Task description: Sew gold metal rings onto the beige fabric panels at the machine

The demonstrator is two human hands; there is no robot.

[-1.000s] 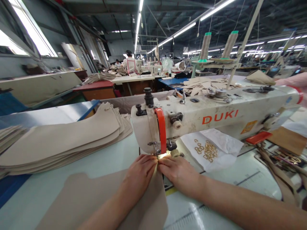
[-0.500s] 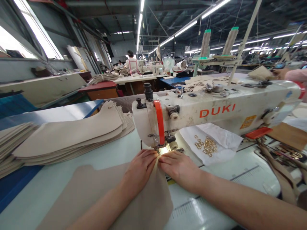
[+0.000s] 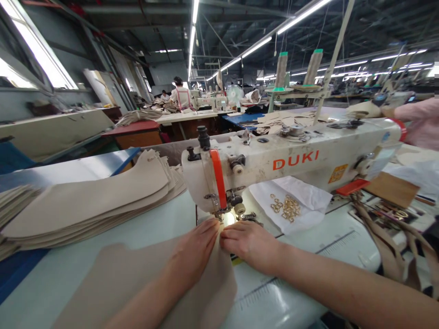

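Observation:
A beige piece of fabric (image 3: pixel 106 274) lies on the pale table, its far edge under the needle area of a white sewing machine (image 3: pixel 254 160) marked DUKI. My left hand (image 3: pixel 194 251) presses on the fabric, fingers together, tips just in front of the lit presser foot. From the other side, my right hand (image 3: pixel 252 242) has its fingers closed at the fabric's edge, close to the left fingertips. The needle and the stitch line are hidden behind my fingers. Left of the machine rests a stack of cut beige pieces (image 3: pixel 92 196).
Gold-coloured metal rings (image 3: pixel 291 208) lie on a white sheet (image 3: pixel 315 196) behind my right hand. Beige straps (image 3: pixel 373 233) hang at the table's right side. Thread cones (image 3: pixel 281 71) stand behind the machine. A co-worker's pink sleeve (image 3: pixel 416 121) shows at far right; another person (image 3: pixel 181 96) sits farther back.
The view has swung slightly right, so the machine and table appear farther left. Both hands stay at the presser foot on the fabric, with little visible movement relative to the machine.

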